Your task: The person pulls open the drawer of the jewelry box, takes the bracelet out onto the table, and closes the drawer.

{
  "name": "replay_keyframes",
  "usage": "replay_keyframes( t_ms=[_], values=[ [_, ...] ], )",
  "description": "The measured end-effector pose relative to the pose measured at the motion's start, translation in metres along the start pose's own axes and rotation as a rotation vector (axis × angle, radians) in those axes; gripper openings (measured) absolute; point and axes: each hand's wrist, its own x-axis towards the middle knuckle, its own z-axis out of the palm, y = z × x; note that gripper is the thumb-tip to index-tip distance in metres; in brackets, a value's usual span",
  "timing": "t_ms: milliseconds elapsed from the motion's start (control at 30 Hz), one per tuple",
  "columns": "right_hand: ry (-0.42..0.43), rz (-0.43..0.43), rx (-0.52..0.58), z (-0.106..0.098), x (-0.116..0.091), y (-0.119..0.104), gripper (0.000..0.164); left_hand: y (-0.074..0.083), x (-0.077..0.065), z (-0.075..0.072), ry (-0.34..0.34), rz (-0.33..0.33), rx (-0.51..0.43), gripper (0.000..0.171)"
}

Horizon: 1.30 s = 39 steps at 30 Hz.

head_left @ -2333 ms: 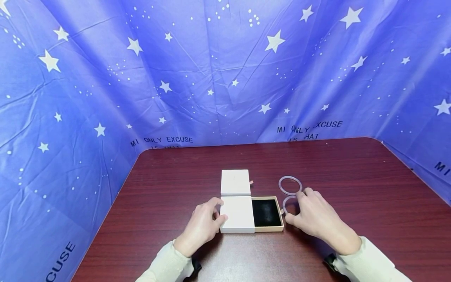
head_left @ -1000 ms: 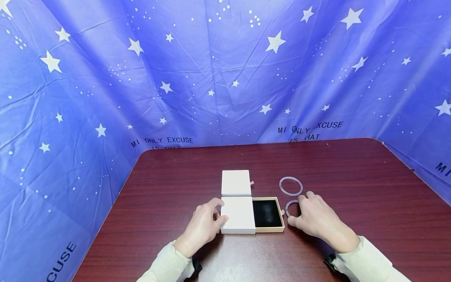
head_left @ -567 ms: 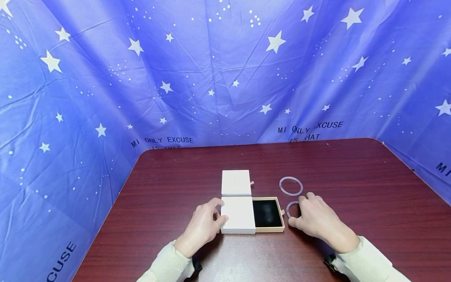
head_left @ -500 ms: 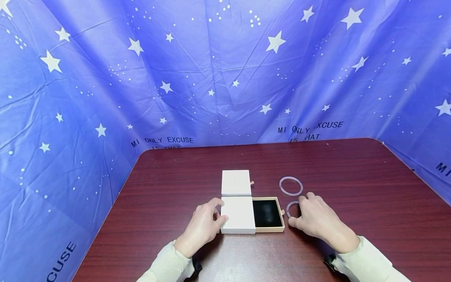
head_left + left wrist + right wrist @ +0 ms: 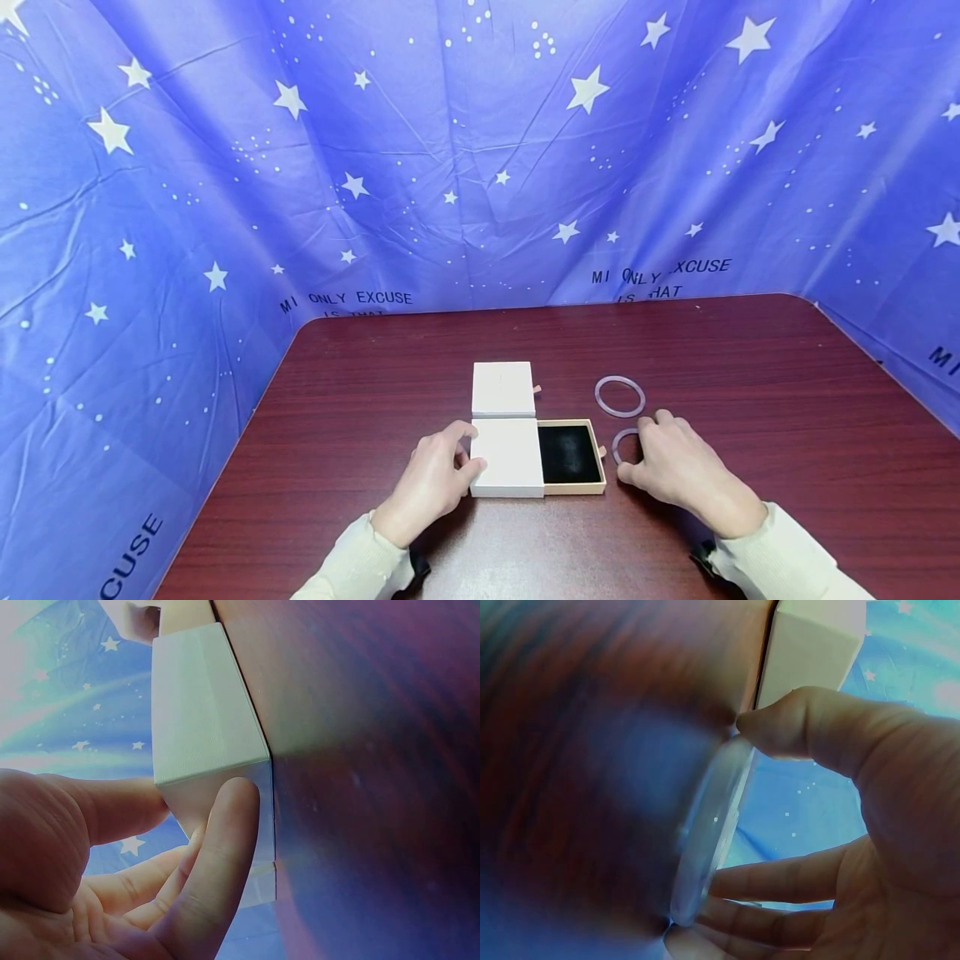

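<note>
A white jewelry box (image 5: 506, 458) lies on the table with its black-lined drawer (image 5: 570, 455) pulled out to the right, nothing in it. My left hand (image 5: 431, 475) grips the box's left end; in the left wrist view the thumb is at the upper edge and a finger (image 5: 232, 832) presses the end face. Right of the drawer, my right hand (image 5: 678, 462) holds a lilac bangle (image 5: 618, 447) lying flat at the tabletop. Thumb and fingers span its rim (image 5: 712, 825) in the right wrist view. The hand hides the bangle's right part in the head view.
Touching or nearly touching the far side of the box is a second, closed white box (image 5: 502, 388) with a pink pull tab. Another lilac bangle (image 5: 619, 397) lies behind the held one. The dark red table (image 5: 360, 375) backs onto a blue star-patterned curtain (image 5: 450, 125).
My right hand and its bangle have shifted slightly right, away from the drawer's tab. The left hand, both boxes and the far bangle stay in place.
</note>
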Motion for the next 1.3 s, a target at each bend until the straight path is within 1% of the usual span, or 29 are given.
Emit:
replay_keyframes(
  t_ms=[300,700,833,1000,1133,1300],
  values=[
    [0.026,-0.015,0.003,0.0,-0.0015,0.0,0.041,0.0002,-0.0003,-0.0002,0.005,0.005,-0.001,0.032],
    [0.007,-0.028,0.002,-0.0017,-0.0016,0.0008,0.041,0.0001,-0.0003,-0.0001,0.002,0.001,0.002,0.033],
    [-0.003,-0.03,-0.007,-0.0027,-0.0018,0.0008,0.045,-0.0002,-0.0004,0.0001,0.005,0.002,0.005,0.033],
    [-0.004,-0.003,-0.021,-0.0049,-0.0022,-0.0019,0.056,-0.0004,-0.0008,0.0001,0.006,0.003,0.002,0.033],
    [0.046,0.0,-0.034,-0.0062,-0.0017,-0.0039,0.057,-0.0004,-0.0007,0.0,0.002,0.0,-0.004,0.032],
    [0.122,-0.016,-0.012,-0.008,-0.0016,-0.0065,0.044,0.0002,-0.0008,-0.0004,-0.001,0.001,-0.01,0.032]
  ],
)
